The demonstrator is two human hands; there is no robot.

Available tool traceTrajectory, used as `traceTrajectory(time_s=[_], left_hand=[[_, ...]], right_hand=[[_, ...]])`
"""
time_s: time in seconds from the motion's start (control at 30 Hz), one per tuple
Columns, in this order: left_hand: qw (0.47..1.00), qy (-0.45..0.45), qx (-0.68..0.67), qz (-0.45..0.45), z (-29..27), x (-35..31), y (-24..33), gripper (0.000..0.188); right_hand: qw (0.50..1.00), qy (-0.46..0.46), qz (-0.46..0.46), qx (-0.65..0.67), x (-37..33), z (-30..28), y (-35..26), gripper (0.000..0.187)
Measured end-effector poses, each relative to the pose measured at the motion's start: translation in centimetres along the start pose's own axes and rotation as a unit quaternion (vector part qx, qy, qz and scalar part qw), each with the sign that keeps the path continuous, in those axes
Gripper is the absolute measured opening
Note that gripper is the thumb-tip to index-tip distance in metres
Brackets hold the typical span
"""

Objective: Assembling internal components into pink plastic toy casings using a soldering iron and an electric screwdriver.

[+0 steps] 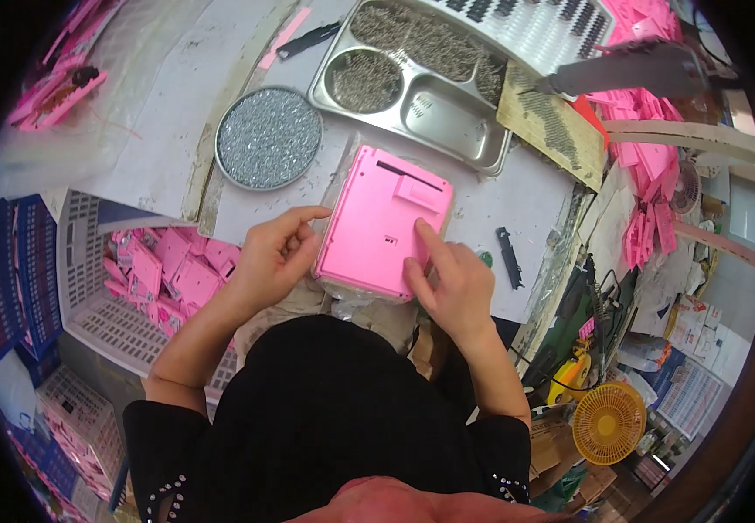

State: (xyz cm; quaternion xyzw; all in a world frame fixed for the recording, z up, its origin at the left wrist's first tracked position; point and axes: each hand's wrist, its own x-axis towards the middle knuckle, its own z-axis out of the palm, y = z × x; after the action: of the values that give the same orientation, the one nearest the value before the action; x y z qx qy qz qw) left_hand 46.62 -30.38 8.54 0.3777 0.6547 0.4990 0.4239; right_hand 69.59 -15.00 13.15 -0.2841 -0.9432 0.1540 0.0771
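Observation:
A flat pink plastic casing (pixel 369 218) lies on a clear plastic wrap at the table's near edge, with a dark slot and a raised tab near its far end. My left hand (pixel 280 253) is at its left edge, the index finger stretched to that edge and the other fingers loosely curled with nothing visible in them. On the casing's right side rests my right hand (pixel 458 283), index finger and thumb spread apart on the pink surface. A narrow black plastic part (pixel 509 258) lies to the right of that hand.
Beyond the casing are a round dish of small silvery pieces (pixel 270 138) and a steel tray (pixel 456 125) with screws in its compartments. A grey powered screwdriver (pixel 626 71) hangs at the upper right. Left of me, a white crate (pixel 90 288) holds pink parts.

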Motion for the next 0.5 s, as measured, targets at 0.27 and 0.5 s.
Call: traceTrajectory(time_s=[0.27,0.5], left_hand=[[0.998,-0.021,-0.063,0.018,0.5,-1.7,-2.4,0.038],[0.994,-0.046,-0.014,0.101,0.8,-2.6,-4.6,0.064]], right_hand=[[0.976,-0.002,-0.195,0.099,3.8,2.3,-3.3,0.063],[0.965,-0.045,-0.246,0.078,3.9,3.7,-3.0,0.052]])
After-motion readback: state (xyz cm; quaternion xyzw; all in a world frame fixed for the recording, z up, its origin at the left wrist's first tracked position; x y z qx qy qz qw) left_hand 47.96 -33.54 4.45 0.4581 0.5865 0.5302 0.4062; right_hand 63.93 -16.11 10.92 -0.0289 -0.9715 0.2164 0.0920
